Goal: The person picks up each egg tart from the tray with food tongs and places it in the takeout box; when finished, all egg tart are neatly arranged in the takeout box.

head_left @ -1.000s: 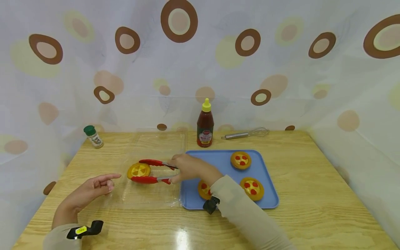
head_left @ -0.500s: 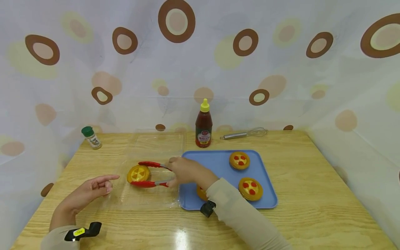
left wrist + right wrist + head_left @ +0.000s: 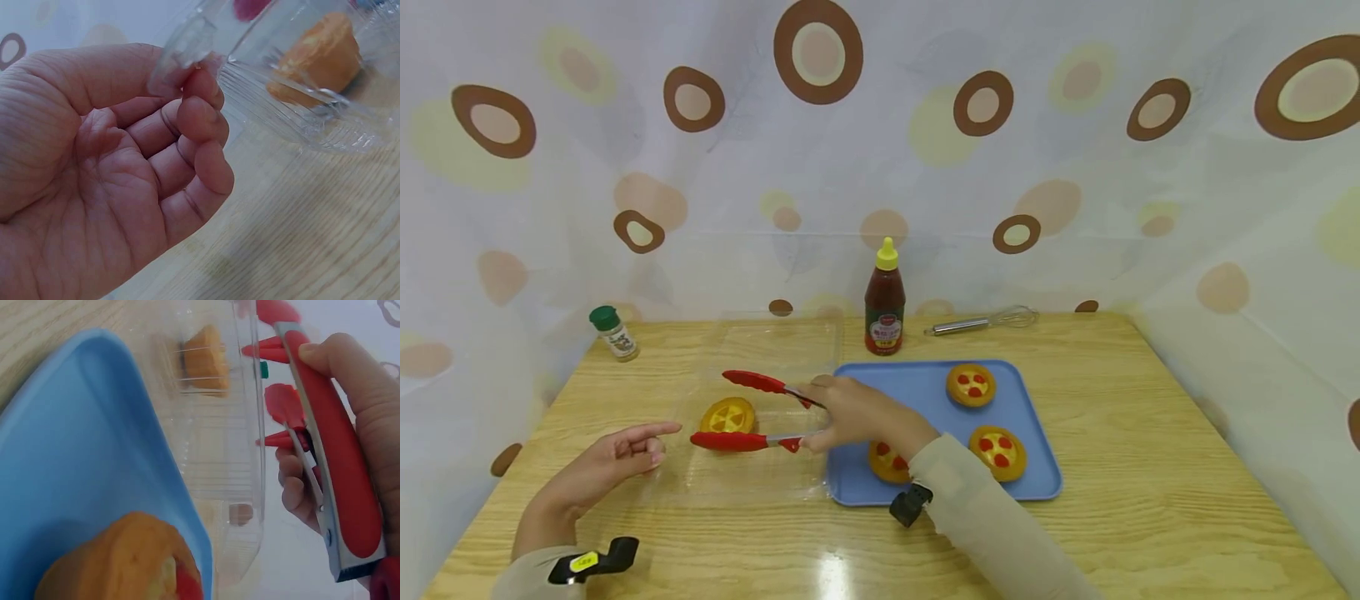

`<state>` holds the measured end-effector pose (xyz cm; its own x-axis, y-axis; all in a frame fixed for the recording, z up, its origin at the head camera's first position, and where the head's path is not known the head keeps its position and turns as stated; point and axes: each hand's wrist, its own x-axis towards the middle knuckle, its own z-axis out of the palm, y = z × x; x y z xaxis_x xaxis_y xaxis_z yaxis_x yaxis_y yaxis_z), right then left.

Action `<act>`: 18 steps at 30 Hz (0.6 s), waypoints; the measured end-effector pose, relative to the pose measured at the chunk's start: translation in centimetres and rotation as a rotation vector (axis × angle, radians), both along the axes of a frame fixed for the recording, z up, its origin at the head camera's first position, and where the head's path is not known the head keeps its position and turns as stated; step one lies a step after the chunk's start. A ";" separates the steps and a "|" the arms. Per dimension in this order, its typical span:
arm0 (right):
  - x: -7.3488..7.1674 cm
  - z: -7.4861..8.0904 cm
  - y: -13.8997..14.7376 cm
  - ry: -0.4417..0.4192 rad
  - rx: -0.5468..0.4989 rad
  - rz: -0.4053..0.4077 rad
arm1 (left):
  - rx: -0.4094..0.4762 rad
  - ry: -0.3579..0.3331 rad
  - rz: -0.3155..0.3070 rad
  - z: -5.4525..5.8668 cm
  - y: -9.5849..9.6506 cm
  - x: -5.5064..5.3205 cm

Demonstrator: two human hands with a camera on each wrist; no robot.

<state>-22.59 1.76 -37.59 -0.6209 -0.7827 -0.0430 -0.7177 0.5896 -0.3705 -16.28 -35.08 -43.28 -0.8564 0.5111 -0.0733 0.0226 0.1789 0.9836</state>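
My left hand (image 3: 606,467) is at the near left of the clear plastic container (image 3: 760,479); thumb and curled fingers pinch its rim (image 3: 172,78) in the left wrist view. Inside sits a round golden tart (image 3: 727,413) with yellow wedge-shaped topping. My right hand (image 3: 861,417) grips red-and-metal tongs (image 3: 733,442), reaching in from the right. Their arms are spread wide, one red tip behind the tart and the other overlapping its front edge in the head view. The right wrist view shows the tong tips over the container's rim, apart from the tart (image 3: 206,361).
Right of the container lies a blue tray (image 3: 1052,479) bearing three tarts with red dots, one (image 3: 889,462) partly hidden by my right forearm. Behind stand a sauce bottle (image 3: 885,304) and a whisk (image 3: 981,322). A green-capped shaker (image 3: 615,335) is at the back left.
The tongs' arms have parted from around the tart and risen slightly, leaving it in the container. My left hand keeps its place at the rim.
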 end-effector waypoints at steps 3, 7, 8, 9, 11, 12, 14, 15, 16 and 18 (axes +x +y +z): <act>0.1 0.0 0.9 -0.007 -0.078 0.041 | 0.022 0.006 -0.014 -0.1 0.0 0.0; 0.4 0.3 2.1 0.017 -0.143 0.071 | 0.029 0.008 -0.019 0.0 -0.1 0.1; 0.6 0.4 2.4 0.023 -0.156 0.071 | 0.029 0.008 -0.020 0.0 -0.1 0.1; 0.7 0.5 2.8 0.031 -0.172 0.070 | 0.031 0.010 -0.022 0.0 -0.1 0.1; 1.0 0.8 3.5 0.037 -0.193 0.059 | 0.038 0.012 -0.028 0.0 -0.1 0.1; 1.2 1.0 3.9 0.036 -0.200 0.047 | 0.042 0.010 -0.031 0.0 0.0 0.0; 1.5 1.4 4.7 0.021 -0.211 0.026 | 0.050 0.008 -0.037 0.1 0.0 0.0; 1.6 1.6 5.2 0.005 -0.212 0.011 | 0.049 0.008 -0.036 0.1 0.0 0.1; 1.8 1.9 5.7 -0.009 -0.210 -0.001 | 0.049 0.012 -0.037 0.1 0.0 0.1; 2.0 2.3 6.8 -0.032 -0.209 -0.023 | 0.049 0.014 -0.036 0.1 0.1 0.1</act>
